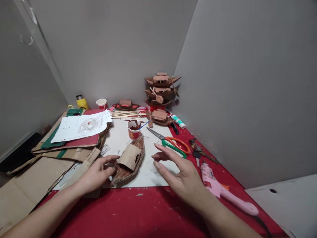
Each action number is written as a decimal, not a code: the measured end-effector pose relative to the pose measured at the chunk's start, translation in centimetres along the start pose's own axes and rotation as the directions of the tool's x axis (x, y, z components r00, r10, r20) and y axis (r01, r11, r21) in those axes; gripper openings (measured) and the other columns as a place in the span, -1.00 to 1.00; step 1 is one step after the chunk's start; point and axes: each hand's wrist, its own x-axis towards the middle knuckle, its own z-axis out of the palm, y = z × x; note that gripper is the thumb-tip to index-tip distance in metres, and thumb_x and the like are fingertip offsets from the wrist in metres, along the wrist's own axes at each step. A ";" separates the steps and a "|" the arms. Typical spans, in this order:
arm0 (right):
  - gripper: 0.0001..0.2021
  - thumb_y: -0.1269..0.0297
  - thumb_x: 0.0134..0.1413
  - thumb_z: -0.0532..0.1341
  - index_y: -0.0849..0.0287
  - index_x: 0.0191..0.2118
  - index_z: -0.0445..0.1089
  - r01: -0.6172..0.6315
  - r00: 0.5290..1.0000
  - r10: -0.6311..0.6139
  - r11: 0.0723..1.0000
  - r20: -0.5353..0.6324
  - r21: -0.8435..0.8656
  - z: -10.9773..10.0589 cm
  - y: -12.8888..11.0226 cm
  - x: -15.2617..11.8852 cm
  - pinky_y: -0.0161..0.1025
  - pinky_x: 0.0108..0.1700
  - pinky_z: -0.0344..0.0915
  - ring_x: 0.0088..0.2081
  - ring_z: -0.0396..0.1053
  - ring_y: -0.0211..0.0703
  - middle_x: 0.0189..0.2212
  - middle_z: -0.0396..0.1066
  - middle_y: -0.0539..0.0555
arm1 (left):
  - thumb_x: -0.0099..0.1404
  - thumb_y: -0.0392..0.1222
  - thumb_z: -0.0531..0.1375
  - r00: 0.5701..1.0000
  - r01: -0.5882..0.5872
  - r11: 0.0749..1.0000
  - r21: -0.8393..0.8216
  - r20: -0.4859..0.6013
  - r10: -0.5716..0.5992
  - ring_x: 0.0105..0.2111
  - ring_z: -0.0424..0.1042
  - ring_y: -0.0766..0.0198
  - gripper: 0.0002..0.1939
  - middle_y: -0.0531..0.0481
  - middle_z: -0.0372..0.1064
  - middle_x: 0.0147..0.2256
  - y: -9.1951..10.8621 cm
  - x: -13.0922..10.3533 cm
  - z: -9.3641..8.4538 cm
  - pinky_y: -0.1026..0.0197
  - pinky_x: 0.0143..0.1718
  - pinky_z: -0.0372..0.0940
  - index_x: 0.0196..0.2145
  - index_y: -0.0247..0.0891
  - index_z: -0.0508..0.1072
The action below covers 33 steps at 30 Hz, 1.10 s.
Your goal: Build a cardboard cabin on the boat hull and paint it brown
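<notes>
A small cardboard model boat (126, 172) with brown-painted planks sits on white paper in front of me. A curved, unpainted cardboard canopy (129, 158) arches over its middle. My left hand (97, 173) grips the boat's near left edge, thumb and index finger against it; the other fingers are partly hidden. To the right, apart from the boat, my right hand (177, 172) hovers open and empty, thumb and fingers spread. Just beyond the boat stands a paper cup (134, 133) of dark brown paint, a blue stick (144, 125) leaning in it.
Orange-and-green-handled scissors (173, 142), keys (196, 155) and a pink glue gun (223, 191) lie at right. Stacked model boats (162, 81) stand at the back, near thin wooden sticks (128, 114). Cardboard sheets (39, 178) and a drawing (71, 127) fill the left side.
</notes>
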 end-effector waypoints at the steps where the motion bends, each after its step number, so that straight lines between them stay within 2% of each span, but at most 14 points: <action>1: -0.57 0.29 0.26 0.18 0.10 0.22 0.24 -0.026 1.000 0.026 1.000 0.003 0.003 0.1 0.2 0.0 -0.21 -0.02 0.39 -0.17 0.48 -0.17 -0.17 0.51 0.08 | 0.12 -0.09 0.24 1.000 0.000 0.999 -0.036 0.019 0.000 -0.46 0.36 0.32 -0.37 -0.05 0.45 -0.19 -0.1 -0.1 0.3 0.30 -0.51 0.29 0.14 -0.30 0.31; 5: -0.57 0.21 0.28 0.14 0.08 0.23 0.21 -0.164 0.986 0.162 0.985 0.035 0.049 0.5 0.7 0.2 -0.13 0.00 0.37 -0.13 0.46 -0.13 -0.10 0.48 0.12 | 0.17 0.00 0.24 0.996 0.020 0.993 -0.114 0.088 -0.010 -0.47 0.34 0.33 -0.41 0.02 0.37 -0.30 -0.6 -0.2 0.6 0.27 -0.50 0.33 0.11 -0.26 0.29; 8: -0.51 0.11 0.26 0.14 0.07 0.26 0.16 -0.304 0.953 0.299 0.933 0.057 0.191 1.1 0.7 0.3 -0.05 0.08 0.32 0.03 0.40 -0.05 0.01 0.43 0.18 | 0.19 0.03 0.23 0.994 0.042 0.984 -0.175 0.105 -0.024 -0.46 0.38 0.31 -0.46 0.04 0.32 -0.35 -0.7 0.0 0.4 0.27 -0.49 0.30 0.06 -0.26 0.30; 11: -0.31 -0.04 0.16 0.20 0.10 0.32 0.02 -0.473 0.876 0.467 0.776 0.124 0.416 2.0 0.7 0.5 0.02 0.19 0.22 0.21 0.25 0.02 0.18 0.30 0.28 | 0.17 0.03 0.24 0.996 0.010 0.978 -0.208 0.088 0.008 -0.43 0.41 0.30 -0.46 -0.02 0.32 -0.22 -0.8 0.3 0.3 0.26 -0.48 0.30 0.05 -0.24 0.30; 14: -0.13 -0.14 0.06 0.25 0.07 0.36 -0.12 -0.588 0.792 0.565 0.611 0.228 0.530 2.7 0.4 0.5 0.05 0.28 0.06 0.29 0.13 0.02 0.28 0.16 0.31 | 0.15 0.04 0.25 0.994 -0.017 0.979 -0.204 0.101 0.038 -0.41 0.37 0.31 -0.41 -0.05 0.31 -0.16 -0.9 0.4 0.5 0.24 -0.46 0.31 0.08 -0.25 0.29; 17: -0.05 -0.17 0.01 0.28 0.04 0.38 -0.19 -0.640 0.748 0.593 0.522 0.299 0.564 3.2 0.0 0.3 0.04 0.31 -0.04 0.31 0.09 -0.01 0.31 0.11 0.30 | 0.13 0.04 0.28 0.988 -0.029 0.981 -0.194 0.141 0.057 -0.35 0.34 0.28 -0.35 -0.05 0.32 -0.17 -1.1 0.3 1.0 0.24 -0.42 0.32 0.12 -0.26 0.29; 21: -0.01 -0.15 -0.02 0.32 0.04 0.38 -0.21 -0.652 0.733 0.586 0.460 0.345 0.602 3.6 -0.5 0.1 0.01 0.32 -0.07 0.31 0.10 -0.02 0.31 0.11 0.29 | 0.15 -0.01 0.28 0.975 -0.105 0.984 -0.143 0.179 0.130 -0.37 0.29 0.31 -0.38 -0.02 0.30 -0.24 -1.3 0.3 1.2 0.25 -0.39 0.29 0.12 -0.32 0.31; 23: -0.02 -0.15 -0.03 0.32 0.04 0.38 -0.19 -0.658 0.726 0.592 0.448 0.350 0.605 3.7 -0.5 0.0 0.02 0.31 -0.05 0.30 0.10 0.00 0.30 0.12 0.30 | 0.14 -0.06 0.28 0.966 -0.105 0.985 -0.138 0.220 0.134 -0.42 0.26 0.35 -0.34 0.00 0.30 -0.26 -1.3 0.3 1.2 0.25 -0.40 0.27 0.15 -0.34 0.27; 27: 0.00 -0.16 -0.07 0.33 0.05 0.37 -0.18 -0.670 0.713 0.609 0.445 0.348 0.594 3.9 -0.2 -0.2 0.04 0.30 -0.02 0.31 0.08 0.04 0.30 0.08 0.32 | 0.10 -0.17 0.28 0.954 -0.091 0.987 -0.129 0.275 0.124 -0.47 0.26 0.39 -0.18 0.01 0.32 -0.25 -1.4 0.1 1.4 0.25 -0.40 0.25 0.28 -0.33 0.11; 31: -0.03 -0.14 -0.06 0.33 0.02 0.36 -0.17 -0.672 0.708 0.614 0.435 0.348 0.599 4.1 0.0 -0.2 0.06 0.30 0.01 0.31 0.08 0.05 0.31 0.07 0.31 | 0.13 -0.20 0.31 0.963 -0.148 0.989 -0.025 0.226 0.150 -0.38 0.38 0.30 0.00 0.02 0.36 -0.22 -1.8 -0.3 1.8 0.22 -0.31 0.30 0.38 -0.16 -0.15; 33: -0.04 -0.12 -0.04 0.32 0.03 0.36 -0.18 -0.679 0.706 0.615 0.443 0.353 0.586 4.2 0.0 -0.2 0.06 0.30 0.01 0.32 0.08 0.04 0.31 0.07 0.31 | 0.15 -0.18 0.32 0.968 -0.179 0.983 0.046 0.189 0.167 -0.39 0.41 0.28 0.05 0.02 0.38 -0.23 -2.0 -0.5 2.0 0.23 -0.34 0.32 0.40 -0.07 -0.25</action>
